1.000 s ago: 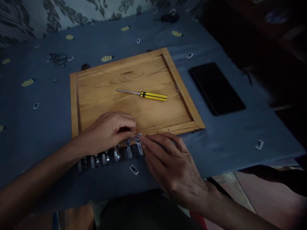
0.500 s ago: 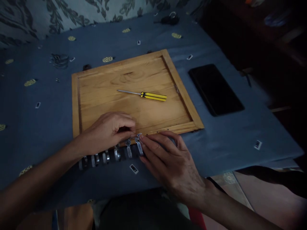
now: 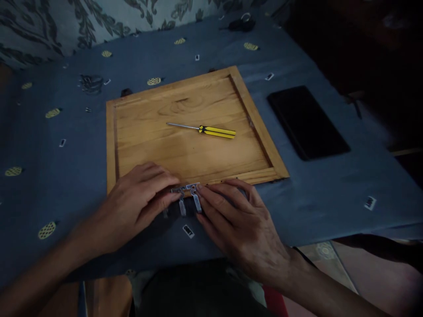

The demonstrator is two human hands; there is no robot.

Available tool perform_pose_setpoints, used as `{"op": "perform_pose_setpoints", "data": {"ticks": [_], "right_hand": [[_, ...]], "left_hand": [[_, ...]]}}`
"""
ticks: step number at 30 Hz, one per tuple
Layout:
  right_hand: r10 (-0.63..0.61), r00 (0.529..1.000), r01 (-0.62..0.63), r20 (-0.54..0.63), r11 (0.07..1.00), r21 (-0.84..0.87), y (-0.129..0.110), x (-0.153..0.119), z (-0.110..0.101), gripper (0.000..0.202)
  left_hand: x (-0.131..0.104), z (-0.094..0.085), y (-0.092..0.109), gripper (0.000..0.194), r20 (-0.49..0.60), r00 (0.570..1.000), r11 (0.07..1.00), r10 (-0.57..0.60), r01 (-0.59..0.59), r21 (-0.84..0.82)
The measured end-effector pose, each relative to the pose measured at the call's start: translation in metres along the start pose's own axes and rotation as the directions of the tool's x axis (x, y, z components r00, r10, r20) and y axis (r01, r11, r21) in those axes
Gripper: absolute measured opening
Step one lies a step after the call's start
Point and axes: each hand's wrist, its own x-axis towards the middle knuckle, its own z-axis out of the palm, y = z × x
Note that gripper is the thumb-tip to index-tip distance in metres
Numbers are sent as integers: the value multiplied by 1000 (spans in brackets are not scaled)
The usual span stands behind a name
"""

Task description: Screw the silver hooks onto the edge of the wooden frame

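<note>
A metal hook rail (image 3: 197, 202) lies along the near edge of a framed wooden board (image 3: 148, 147), its silvery hooks hanging over the edge towards me. My left hand (image 3: 139, 198) has its fingers closed on the rail and covers most of the hooks on that side. At the rail's right end, my right hand (image 3: 239, 220) pinches the metal with thumb and fingertips. Between the hands, two hooks show clearly. On the board's panel rests a screwdriver (image 3: 216, 131) with a yellow and black handle, its shaft pointing left.
Right of the board lies a flat black device (image 3: 309, 123). Several thin metal pieces (image 3: 90, 83) are heaped at the upper left, with a few tiny bits (image 3: 88, 109) below. A dark object with a ring (image 3: 243, 23) sits at the back. Blue patterned cloth (image 3: 82, 176) covers the table.
My left hand has shifted from above the rail down over its hooks, hiding several that showed before. My right hand keeps its grip. The whole view has slid slightly.
</note>
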Motion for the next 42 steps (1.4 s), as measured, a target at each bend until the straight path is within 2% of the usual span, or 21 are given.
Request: {"op": "perform_pose_setpoints", "data": {"ticks": [3,9,17,24,27,32,38,42], "right_hand": [[-4,1000,4,-14,1000,-10,-1,2,-3,22],[-3,1000,3,-19,1000,-2,-1,4,-4,21],[16,1000,-15,-18,999,30,-1,0,0,21],[17,1000,-17,3,999,50,1,-3,0,20],[14,1000,-13,-15,997,72,1,-3,-2,24],[7,1000,-9,18,994,110,2,-3,-4,27],[28,999,-30,19,989,146,4,-3,-5,26],[18,999,-26,46,984,176,5,-6,-3,22]], "left_hand": [[-4,5,6,22,23,998,996,50,-52,79],[-6,14,15,31,0,982,949,189,-183,256],[-7,18,18,28,-7,964,873,267,-239,425],[-11,22,20,25,-7,965,852,263,-229,470],[-17,20,20,22,45,972,858,229,-224,462],[-20,18,22,38,78,973,860,217,-228,456],[-21,17,23,37,79,976,858,205,-218,465],[-24,16,23,45,100,978,857,184,-209,472]]}}
